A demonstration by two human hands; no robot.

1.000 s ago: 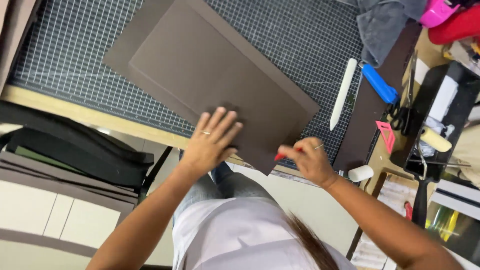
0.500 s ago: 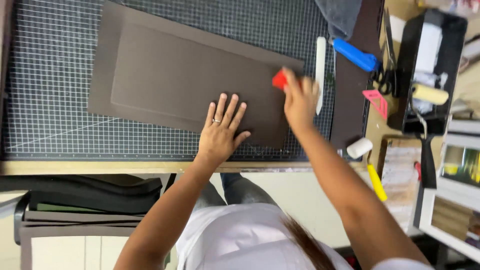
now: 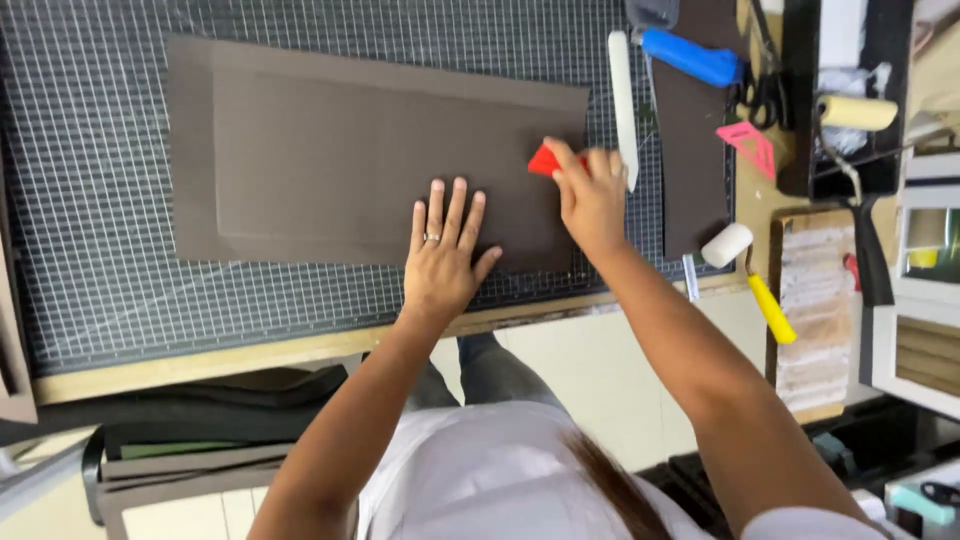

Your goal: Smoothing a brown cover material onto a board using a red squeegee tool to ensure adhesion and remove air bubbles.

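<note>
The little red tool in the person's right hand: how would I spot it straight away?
Start at the gridded cutting mat and the large dark brown sheet lying on it. At that sheet's right edge, the right hand presses down a small red plastic scraper. It is the only red thing on the sheet, unlike the pink triangle farther right.

I make out no readable label, sign or screen. Taking the yellow-handled roller (image 3: pixel 752 272) as my mark: just right of it lies a tall brown-edged panel (image 3: pixel 818 305) with a pale, faintly lined face, perhaps a printed sheet. Farther right stand white boxes (image 3: pixel 925 290), one showing a greenish-yellow window, one with tan slats. Well above the roller sits a black open-topped tray (image 3: pixel 800 110).
</note>
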